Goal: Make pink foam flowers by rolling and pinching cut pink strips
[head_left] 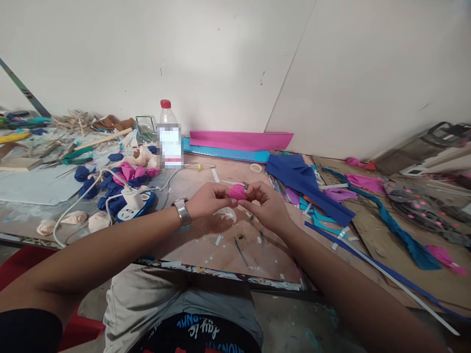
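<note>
L hand & R hand both pinch pink piece btwn fingertips, over table — prob. to steady it from both sides w/o crushing it.

Pink bundle partly hidden, material perhaps cloth

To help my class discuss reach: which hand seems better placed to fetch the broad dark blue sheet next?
Probably the right hand: it is nearer the dark blue sheet than the left hand. Both hold the pink piece, so the right must release first.
</note>
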`<action>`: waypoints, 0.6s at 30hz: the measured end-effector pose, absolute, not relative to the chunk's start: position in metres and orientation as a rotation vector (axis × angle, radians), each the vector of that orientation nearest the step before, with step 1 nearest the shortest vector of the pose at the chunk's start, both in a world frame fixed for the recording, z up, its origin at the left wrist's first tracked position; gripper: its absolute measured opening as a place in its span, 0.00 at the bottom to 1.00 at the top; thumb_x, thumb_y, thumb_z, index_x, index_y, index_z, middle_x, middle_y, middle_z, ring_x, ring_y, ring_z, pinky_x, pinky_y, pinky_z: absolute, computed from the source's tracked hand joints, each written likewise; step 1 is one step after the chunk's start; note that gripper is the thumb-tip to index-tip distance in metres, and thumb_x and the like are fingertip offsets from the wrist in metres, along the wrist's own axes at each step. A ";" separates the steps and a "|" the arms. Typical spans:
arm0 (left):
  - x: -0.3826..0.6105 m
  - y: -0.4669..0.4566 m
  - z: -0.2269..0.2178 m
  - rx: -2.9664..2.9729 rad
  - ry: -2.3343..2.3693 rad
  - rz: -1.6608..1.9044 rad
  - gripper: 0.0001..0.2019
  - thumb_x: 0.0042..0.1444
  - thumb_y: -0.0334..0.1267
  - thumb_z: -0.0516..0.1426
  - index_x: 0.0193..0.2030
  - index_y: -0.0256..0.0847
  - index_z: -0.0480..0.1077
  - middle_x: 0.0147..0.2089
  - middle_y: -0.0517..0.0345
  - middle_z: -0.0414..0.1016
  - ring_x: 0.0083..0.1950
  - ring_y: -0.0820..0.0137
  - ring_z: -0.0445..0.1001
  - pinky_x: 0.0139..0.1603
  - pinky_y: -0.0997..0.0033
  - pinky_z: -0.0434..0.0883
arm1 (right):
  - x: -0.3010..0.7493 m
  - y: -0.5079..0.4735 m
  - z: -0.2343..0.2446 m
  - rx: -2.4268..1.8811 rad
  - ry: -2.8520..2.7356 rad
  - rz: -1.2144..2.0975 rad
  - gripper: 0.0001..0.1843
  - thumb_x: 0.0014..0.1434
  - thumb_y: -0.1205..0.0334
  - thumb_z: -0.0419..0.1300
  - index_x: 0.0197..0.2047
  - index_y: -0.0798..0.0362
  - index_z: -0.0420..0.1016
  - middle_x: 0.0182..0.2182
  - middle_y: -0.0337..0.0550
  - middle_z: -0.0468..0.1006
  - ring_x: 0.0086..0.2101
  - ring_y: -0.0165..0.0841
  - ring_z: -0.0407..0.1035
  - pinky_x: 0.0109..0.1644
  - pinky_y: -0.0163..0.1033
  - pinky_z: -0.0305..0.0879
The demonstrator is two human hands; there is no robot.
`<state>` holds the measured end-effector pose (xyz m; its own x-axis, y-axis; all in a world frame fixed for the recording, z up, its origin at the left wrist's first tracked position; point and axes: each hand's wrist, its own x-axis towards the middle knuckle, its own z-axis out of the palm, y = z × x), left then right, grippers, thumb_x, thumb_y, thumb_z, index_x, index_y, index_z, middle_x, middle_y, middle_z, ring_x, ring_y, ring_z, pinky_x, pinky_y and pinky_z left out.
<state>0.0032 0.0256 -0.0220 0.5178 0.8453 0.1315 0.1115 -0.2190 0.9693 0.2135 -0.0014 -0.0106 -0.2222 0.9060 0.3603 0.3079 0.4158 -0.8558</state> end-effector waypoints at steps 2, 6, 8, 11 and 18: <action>0.003 0.026 -0.023 1.678 0.793 0.858 0.12 0.56 0.43 0.64 0.36 0.33 0.80 0.34 0.53 0.81 0.33 0.71 0.74 0.36 0.73 0.68 | 0.214 -0.001 -0.011 -1.056 -1.713 0.869 0.20 0.52 0.51 0.74 0.37 0.51 0.69 0.31 0.37 0.75 0.31 0.31 0.70 0.36 0.37 0.65; 0.004 0.024 -0.023 1.750 0.778 0.855 0.13 0.59 0.42 0.61 0.37 0.33 0.80 0.37 0.51 0.82 0.38 0.68 0.77 0.42 0.70 0.71 | 0.213 -0.001 -0.012 -1.077 -1.650 1.048 0.27 0.49 0.52 0.75 0.46 0.49 0.66 0.30 0.36 0.77 0.30 0.32 0.72 0.35 0.36 0.64; 0.004 0.023 -0.022 1.817 0.802 0.842 0.12 0.60 0.42 0.60 0.36 0.34 0.80 0.36 0.52 0.82 0.37 0.68 0.77 0.41 0.71 0.71 | 0.212 -0.001 -0.012 -1.079 -1.647 1.119 0.31 0.50 0.54 0.74 0.51 0.49 0.65 0.29 0.35 0.78 0.29 0.32 0.72 0.34 0.36 0.63; 0.003 0.022 -0.019 1.891 0.838 0.815 0.11 0.60 0.39 0.59 0.35 0.35 0.79 0.34 0.55 0.81 0.35 0.70 0.76 0.38 0.72 0.69 | 0.212 -0.002 -0.012 -1.095 -1.666 1.122 0.31 0.51 0.56 0.73 0.55 0.50 0.67 0.26 0.32 0.76 0.27 0.30 0.68 0.32 0.35 0.60; 0.006 0.019 -0.021 1.884 0.810 0.839 0.09 0.59 0.40 0.61 0.36 0.35 0.77 0.34 0.56 0.78 0.35 0.70 0.74 0.37 0.72 0.69 | 0.213 0.001 -0.014 -1.092 -1.538 1.336 0.31 0.47 0.58 0.76 0.53 0.50 0.71 0.36 0.40 0.82 0.36 0.35 0.76 0.42 0.40 0.69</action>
